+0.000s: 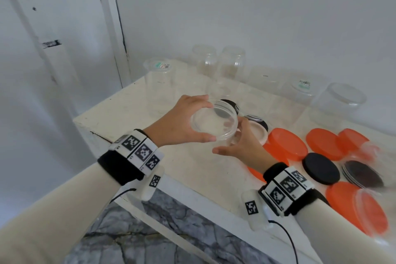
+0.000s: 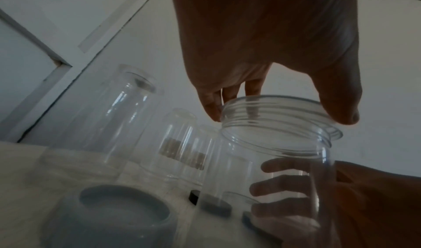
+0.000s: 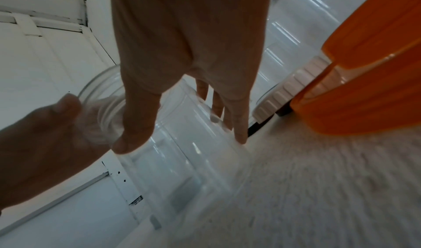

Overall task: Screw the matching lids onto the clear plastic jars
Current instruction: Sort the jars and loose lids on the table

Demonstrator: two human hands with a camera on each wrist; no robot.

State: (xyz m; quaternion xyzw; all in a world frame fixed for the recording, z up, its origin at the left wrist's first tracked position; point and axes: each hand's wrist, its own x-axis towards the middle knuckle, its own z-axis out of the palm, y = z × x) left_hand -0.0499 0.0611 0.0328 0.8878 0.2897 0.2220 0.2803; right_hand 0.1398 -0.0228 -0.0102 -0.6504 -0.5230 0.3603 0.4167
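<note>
Here, above a white stone worktop (image 1: pixel 132 100) crowded with empty clear jars (image 1: pixel 159 88) and loose orange round plastic lids (image 1: pixel 287 146), both hands hold one clear plastic jar (image 1: pixel 214 122) aloft: the left hand (image 1: pixel 177 122) pinches its threaded open rim, while the right hand (image 1: pixel 242 143) wraps its fingers round the body.

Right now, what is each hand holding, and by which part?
Both hold one clear jar. The left hand grips its threaded rim from above; the right hand wraps round its body lower down.
</note>
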